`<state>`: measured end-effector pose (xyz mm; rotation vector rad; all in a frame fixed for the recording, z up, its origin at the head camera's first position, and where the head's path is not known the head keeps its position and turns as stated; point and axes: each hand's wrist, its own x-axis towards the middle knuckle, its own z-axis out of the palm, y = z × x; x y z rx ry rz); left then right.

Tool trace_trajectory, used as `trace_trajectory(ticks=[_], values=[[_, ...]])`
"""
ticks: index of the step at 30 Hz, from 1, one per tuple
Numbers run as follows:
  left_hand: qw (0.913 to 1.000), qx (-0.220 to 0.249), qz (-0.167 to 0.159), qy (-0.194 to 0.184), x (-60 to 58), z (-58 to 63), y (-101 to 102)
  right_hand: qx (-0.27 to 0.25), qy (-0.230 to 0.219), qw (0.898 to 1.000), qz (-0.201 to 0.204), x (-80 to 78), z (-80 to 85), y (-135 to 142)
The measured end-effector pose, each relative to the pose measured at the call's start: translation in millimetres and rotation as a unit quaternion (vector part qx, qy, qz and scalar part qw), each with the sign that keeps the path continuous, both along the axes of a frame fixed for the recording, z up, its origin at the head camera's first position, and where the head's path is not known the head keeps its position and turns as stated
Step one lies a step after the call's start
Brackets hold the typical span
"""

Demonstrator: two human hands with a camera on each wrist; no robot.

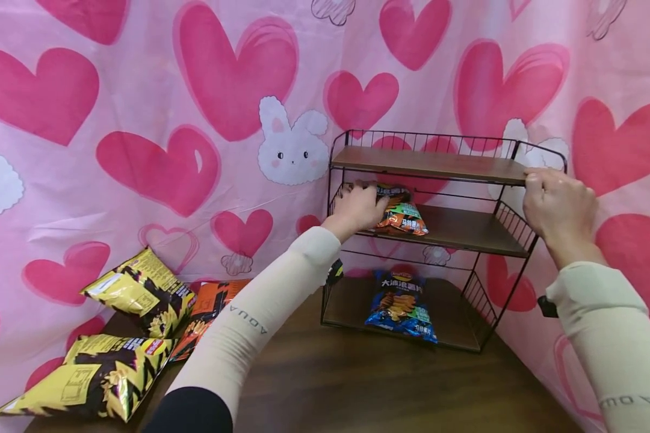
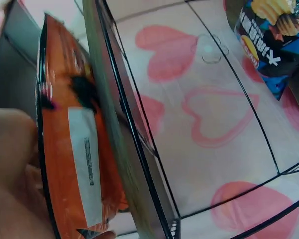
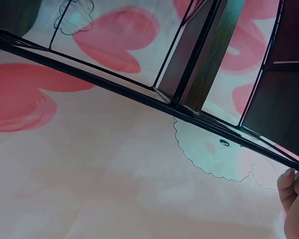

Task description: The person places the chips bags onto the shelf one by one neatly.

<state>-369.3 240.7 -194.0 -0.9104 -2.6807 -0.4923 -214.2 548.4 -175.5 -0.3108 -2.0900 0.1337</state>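
On the middle tier of a three-tier rack (image 1: 466, 231), an orange and black bag of potato chips (image 1: 403, 221) lies at the left. My left hand (image 1: 357, 207) holds that bag by its upper left part, with fingers over it and thumb toward the front. In the left wrist view the orange side of the bag (image 2: 65, 134), with a white label strip, is close to the shelf board. At the top tier's right front corner, my right hand (image 1: 560, 207) grips the rack; its fingertips (image 3: 287, 181) show against the black frame in the right wrist view.
A blue chip bag (image 1: 401, 307) leans on the bottom tier. Left on the wooden table (image 1: 314, 385) lie yellow and black chip bags (image 1: 97, 379) and an orange one (image 1: 208, 310). A pink heart-patterned cloth (image 1: 238, 78) hangs behind the rack.
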Motion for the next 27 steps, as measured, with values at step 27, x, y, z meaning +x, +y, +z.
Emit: trace_trajectory(ticks=[27], values=[[0.9974, -0.066, -0.031, 0.006, -6.1, -19.4, -15, -0.011, -0.013, 1.000, -0.008, -0.4, 0.4, -3]])
